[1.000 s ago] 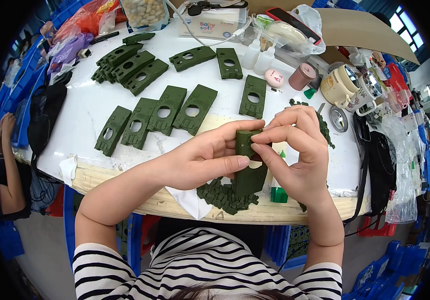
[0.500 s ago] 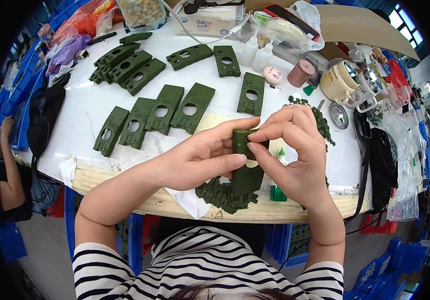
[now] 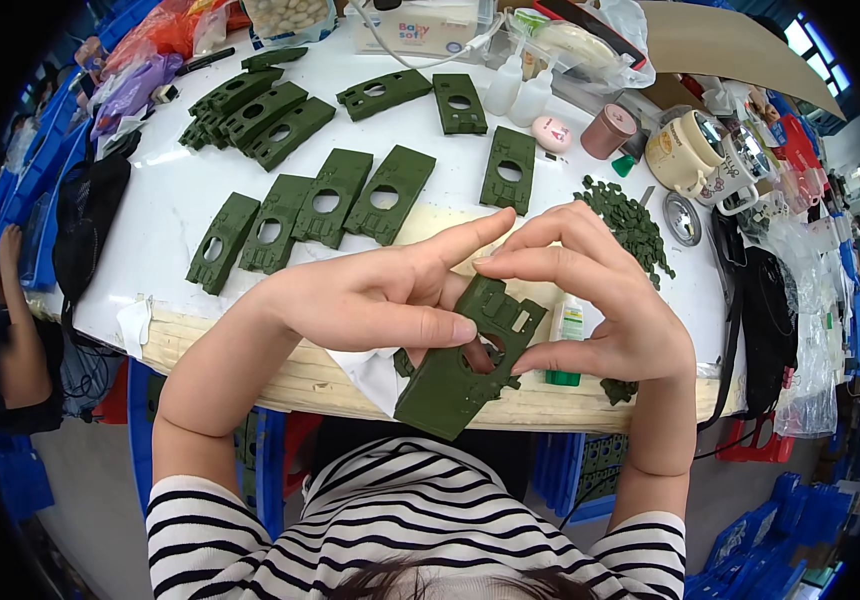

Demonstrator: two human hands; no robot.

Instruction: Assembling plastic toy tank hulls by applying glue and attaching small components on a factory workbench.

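My left hand (image 3: 370,308) holds a dark green plastic model tank hull (image 3: 438,392) over the table's near edge, its thumb lying across the face beside the round hole. The hull is tilted, and a small pale rectangle shows on its upper part. My right hand (image 3: 615,305) is at the hull's right side with thumb and forefinger wide apart. Its thumb tip is close to the hull's edge; whether it touches, I cannot tell. Below the right hand is a small white-and-green bottle (image 3: 568,325), partly covered. Small green pieces (image 3: 618,390) lie near the table's front edge.
Several similar hulls (image 3: 390,195) lie across the white table (image 3: 175,215). A heap of small green parts (image 3: 630,225) is at the right, by a round metal lid (image 3: 682,218) and cream mug (image 3: 685,155). White squeeze bottles (image 3: 530,98) stand behind. Another person's arm (image 3: 18,320) shows far left.
The hull has turned from nearly upright with its side showing to tilted with its holed face showing. My right thumb and forefinger have come off it and spread apart. The view has shifted slightly.
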